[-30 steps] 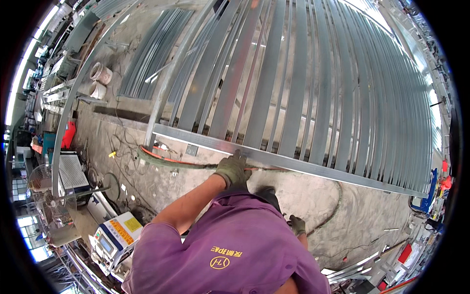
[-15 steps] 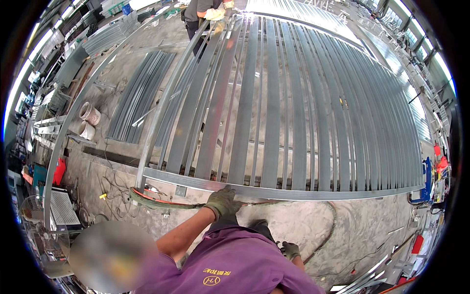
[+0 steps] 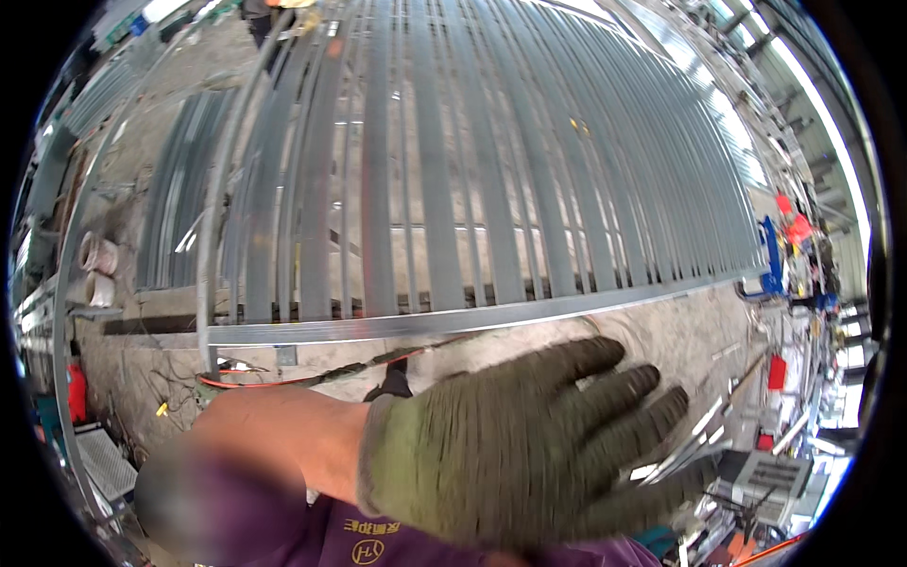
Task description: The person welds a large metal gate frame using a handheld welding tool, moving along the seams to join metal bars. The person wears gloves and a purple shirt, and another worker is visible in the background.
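My left hand (image 3: 529,444), in an olive-green work glove, is raised close to the camera with its fingers spread and pointing right. It holds nothing, and its bare forearm comes in from the lower left over my purple shirt. Behind it lies a large frame of long grey metal slats (image 3: 425,189), whose near rail (image 3: 472,319) runs across the view just above the hand. My right hand is out of sight.
A red-orange cable (image 3: 283,381) trails over the concrete floor below the rail. A stack of metal strips (image 3: 170,198) and two rolls (image 3: 94,255) lie at the left. Another person (image 3: 274,14) stands at the frame's far end. Tools and red items clutter the right edge.
My left hand has come off the frame's near rail and risen close to the camera with fingers spread. The view has shifted up along the slats. My right hand has dropped out of view.
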`<move>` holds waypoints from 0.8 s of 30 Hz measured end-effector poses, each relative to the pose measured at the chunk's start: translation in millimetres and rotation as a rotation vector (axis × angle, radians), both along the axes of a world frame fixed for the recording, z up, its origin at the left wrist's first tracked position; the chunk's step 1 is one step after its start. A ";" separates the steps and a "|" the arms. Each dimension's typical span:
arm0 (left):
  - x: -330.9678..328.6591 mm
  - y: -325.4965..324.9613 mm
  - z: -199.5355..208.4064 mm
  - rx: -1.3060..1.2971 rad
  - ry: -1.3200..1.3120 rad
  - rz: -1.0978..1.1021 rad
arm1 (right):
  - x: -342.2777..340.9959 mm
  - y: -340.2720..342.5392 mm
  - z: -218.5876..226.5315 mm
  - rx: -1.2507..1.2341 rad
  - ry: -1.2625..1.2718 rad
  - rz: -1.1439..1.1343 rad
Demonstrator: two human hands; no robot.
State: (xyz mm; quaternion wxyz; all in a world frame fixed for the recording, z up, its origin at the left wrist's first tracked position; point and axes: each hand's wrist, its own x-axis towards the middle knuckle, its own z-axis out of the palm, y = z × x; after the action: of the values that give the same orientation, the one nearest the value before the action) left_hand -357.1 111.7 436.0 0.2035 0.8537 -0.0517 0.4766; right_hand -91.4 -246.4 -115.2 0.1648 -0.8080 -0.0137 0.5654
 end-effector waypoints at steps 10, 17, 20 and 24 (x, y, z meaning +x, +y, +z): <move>46.0 6.9 -24.4 0.184 -0.530 0.061 | -18.9 1.8 43.2 0.046 0.003 -0.205; 0.4 -0.1 6.7 -0.015 -0.273 0.055 | -24.9 33.9 78.9 0.212 0.062 -0.505; -16.7 7.2 -4.0 0.054 0.002 0.014 | -27.7 28.5 70.6 0.157 0.024 -0.400; -18.8 31.4 -85.8 -0.171 0.519 0.130 | -19.3 26.2 54.1 -0.027 -0.022 -0.055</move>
State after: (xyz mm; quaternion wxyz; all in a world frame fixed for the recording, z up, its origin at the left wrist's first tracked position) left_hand -375.9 143.1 350.2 0.2504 0.9284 0.0973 0.2568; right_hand -110.7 -220.2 -61.0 0.1693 -0.8164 0.0145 0.5519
